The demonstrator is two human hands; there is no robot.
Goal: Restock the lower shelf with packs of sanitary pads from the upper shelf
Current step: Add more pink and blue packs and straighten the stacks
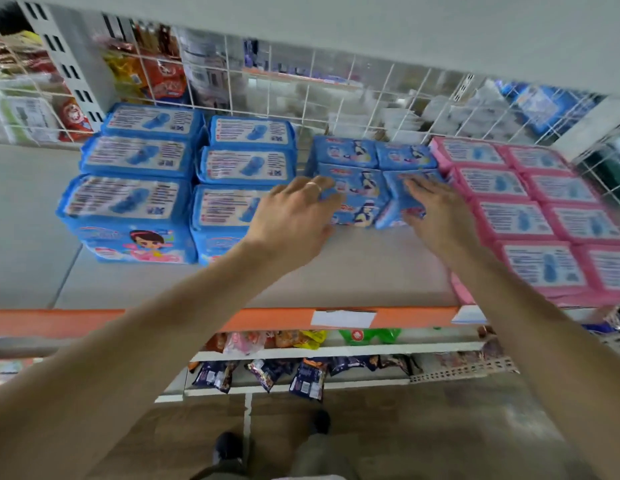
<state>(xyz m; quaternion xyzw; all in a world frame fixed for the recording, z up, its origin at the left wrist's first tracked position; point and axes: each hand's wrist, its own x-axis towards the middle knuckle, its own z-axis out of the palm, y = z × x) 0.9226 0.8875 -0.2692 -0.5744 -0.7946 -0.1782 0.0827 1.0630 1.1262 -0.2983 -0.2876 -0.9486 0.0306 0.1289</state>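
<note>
My L hand (294, 220) lies flat, grip open, on front-left small blue pack (357, 202); R hand (436, 216), fingers straight, on pack beside it (402, 195). Both on shelf (353, 271).

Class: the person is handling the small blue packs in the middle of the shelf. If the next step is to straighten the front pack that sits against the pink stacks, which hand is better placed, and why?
Probably the right hand: its fingers already lie on that small blue pack, beside the pink stacks. The left hand rests on the neighbouring pack and would need to cross over.
</note>
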